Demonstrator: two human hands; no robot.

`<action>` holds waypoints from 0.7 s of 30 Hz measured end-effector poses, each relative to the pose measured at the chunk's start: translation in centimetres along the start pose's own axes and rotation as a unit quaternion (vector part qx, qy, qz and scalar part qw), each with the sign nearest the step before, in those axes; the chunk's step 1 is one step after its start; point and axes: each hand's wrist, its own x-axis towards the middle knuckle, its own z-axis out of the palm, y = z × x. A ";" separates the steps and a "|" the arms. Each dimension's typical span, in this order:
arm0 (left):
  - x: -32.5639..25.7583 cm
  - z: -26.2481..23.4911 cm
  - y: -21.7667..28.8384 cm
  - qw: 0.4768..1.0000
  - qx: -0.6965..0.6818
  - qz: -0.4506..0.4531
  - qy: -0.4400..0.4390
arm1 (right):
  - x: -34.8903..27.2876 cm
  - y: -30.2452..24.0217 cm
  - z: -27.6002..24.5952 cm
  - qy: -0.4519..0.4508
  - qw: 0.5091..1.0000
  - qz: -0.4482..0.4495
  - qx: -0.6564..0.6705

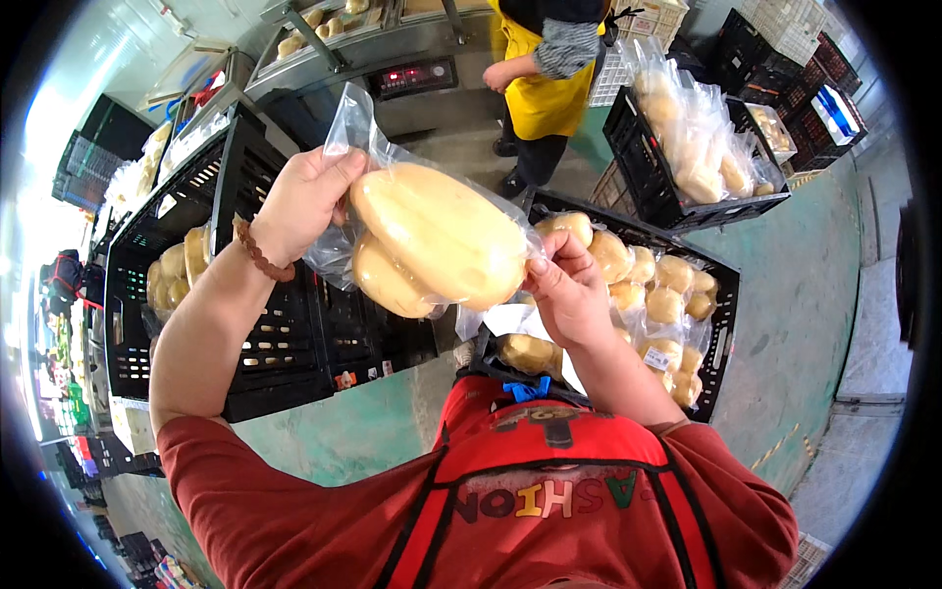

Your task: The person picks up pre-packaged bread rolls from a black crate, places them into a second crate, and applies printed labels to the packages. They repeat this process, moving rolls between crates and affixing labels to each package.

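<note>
I hold a clear plastic bag [432,231] with two peeled pale-yellow potatoes in it, up in front of my chest. My left hand [299,201] grips the bag's open upper end, with a brown bead bracelet on that wrist. My right hand [564,290] pinches the bag's lower right corner, next to a white label. Below my right hand stands a black plastic crate [721,324] full of similar bagged potatoes.
A stack of black crates [265,334] stands at my left, one holding potatoes. Another black crate [648,187] with bagged potatoes sits at the back right. A person in a yellow apron [545,93] stands by a steel machine [392,59]. The floor is green.
</note>
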 end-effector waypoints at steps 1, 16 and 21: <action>-0.1 0.0 0.1 1.000 0.029 -0.012 0.005 | -0.1 0.1 0.1 0.014 1.000 -0.002 -0.010; -0.2 -0.6 -0.1 0.975 0.207 -0.060 -0.053 | -0.5 1.7 0.5 0.095 0.992 0.069 -0.048; -0.3 -0.3 -0.1 0.972 0.215 -0.071 -0.059 | -0.6 2.1 0.4 0.099 0.991 0.079 -0.047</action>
